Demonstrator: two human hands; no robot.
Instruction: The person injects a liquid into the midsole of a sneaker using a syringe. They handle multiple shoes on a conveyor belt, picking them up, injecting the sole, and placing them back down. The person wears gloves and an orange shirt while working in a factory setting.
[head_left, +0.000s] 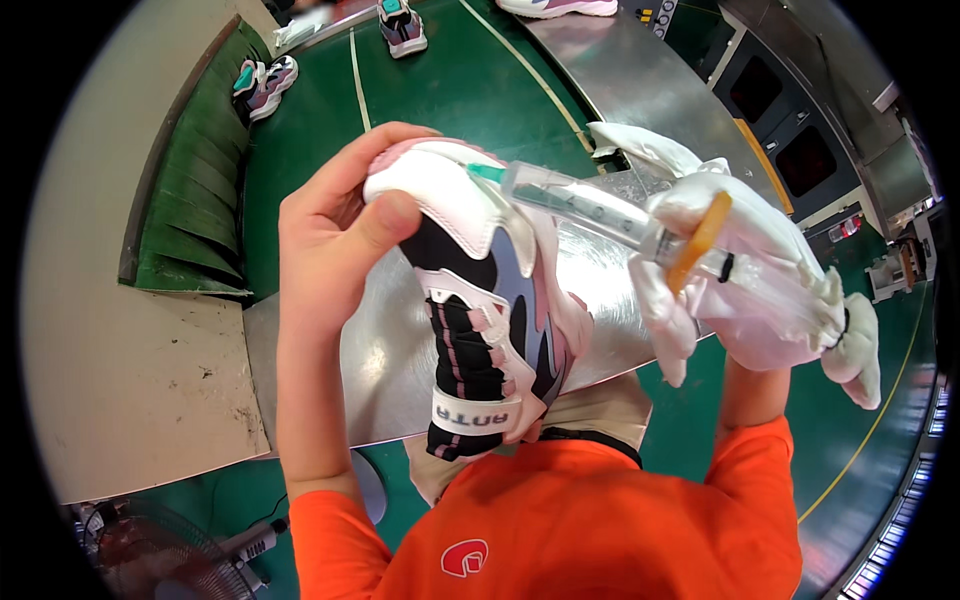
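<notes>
My left hand (335, 230) is closed round the toe of a sneaker (518, 290), thumb on the white toe cap and fingers behind the sole. The sneaker is white, black, pink and grey-blue, with its toe pointing away from me and its heel toward my body. My right hand (745, 265), in a white cloth glove, grips a clear syringe (575, 198) with an orange-brown flange. Its green tip lies at the toe cap near the pink sole edge; I cannot tell whether it touches. The glove hides part of the barrel.
A steel worktop (395, 375) lies under the sneaker. Beyond it runs a green conveyor belt (440, 100) carrying another sneaker (402, 30). One more sneaker (266, 86) sits by the green flap curtain (195, 180) at left. A fan (150, 550) stands at lower left.
</notes>
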